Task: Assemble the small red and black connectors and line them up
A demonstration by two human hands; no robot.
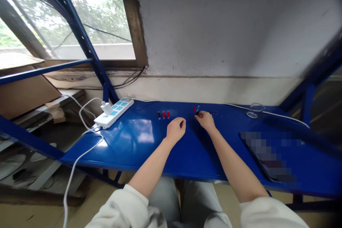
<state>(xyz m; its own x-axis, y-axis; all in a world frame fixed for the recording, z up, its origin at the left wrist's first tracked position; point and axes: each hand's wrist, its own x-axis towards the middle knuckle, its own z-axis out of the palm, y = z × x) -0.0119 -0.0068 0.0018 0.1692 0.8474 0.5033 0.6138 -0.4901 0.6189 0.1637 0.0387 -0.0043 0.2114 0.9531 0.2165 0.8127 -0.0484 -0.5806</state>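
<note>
Pinching should be kept light where the small black piece (197, 113), just beside a lone red cylinder (194, 109), seems gripped by the right hand (206, 120), while contents of the curled left hand (175, 130) cannot be told.

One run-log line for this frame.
right hand: at small black piece | left hand: curled, contents unclear | three small cylinders: in row

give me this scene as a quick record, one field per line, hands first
left hand: curled, nearest the row of small pieces, one black, two red
right hand: at a small dark piece, grip unclear
surface: blue table
left side: white power strip, plug in it
right side: clear cup
</note>
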